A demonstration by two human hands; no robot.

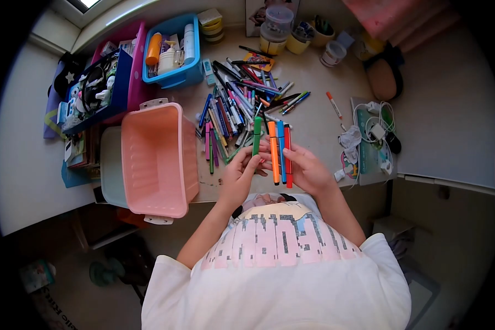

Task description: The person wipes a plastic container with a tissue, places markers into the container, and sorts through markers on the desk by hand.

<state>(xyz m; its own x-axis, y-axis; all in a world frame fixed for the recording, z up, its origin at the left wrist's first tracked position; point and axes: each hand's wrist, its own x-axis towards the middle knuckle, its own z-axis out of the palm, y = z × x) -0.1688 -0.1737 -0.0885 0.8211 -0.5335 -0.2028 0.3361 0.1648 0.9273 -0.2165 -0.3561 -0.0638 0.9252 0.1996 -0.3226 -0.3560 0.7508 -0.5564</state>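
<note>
My left hand pinches a green marker upright between thumb and fingers. Close beside it, my right hand holds an orange marker, a blue marker and a red marker side by side, the thumb resting near the blue and red ones. Both hands are near the table's front edge, in front of my body. Just beyond them spreads a loose pile of pens and markers in many colours. Some fingers are hidden behind the markers.
A pink plastic bin stands left of my hands. Behind it are a blue basket with bottles and a dark blue box of small items. A single orange-white marker lies right, near white cables. Tubs stand at the back.
</note>
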